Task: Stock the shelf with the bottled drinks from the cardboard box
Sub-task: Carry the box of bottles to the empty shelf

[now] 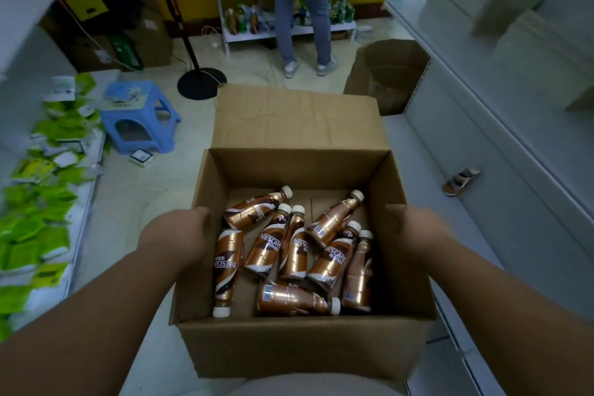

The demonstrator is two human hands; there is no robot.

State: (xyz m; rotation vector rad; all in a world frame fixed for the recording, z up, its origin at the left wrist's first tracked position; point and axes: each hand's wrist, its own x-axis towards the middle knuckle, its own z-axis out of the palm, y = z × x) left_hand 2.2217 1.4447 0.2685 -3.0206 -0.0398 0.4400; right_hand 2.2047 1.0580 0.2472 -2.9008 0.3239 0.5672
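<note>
An open cardboard box (302, 347) is held up in front of me, its far flap standing open. Several brown and gold bottled coffee drinks (266, 247) with white caps lie loose on its floor, pointing different ways. My left hand (180, 231) grips the box's left wall near the rim. My right hand (418, 228) grips the right wall. The grey shelf (501, 151) runs along the right side, its low boards bare except for a small roll of tape (460, 181).
Green packets (41, 219) crowd a low shelf on the left. A blue plastic stool (141, 116) and a fan stand (199, 80) are on the floor ahead. Another open box (385, 74) stands at the right. A person (302, 10) stands at a far shelf with bottles.
</note>
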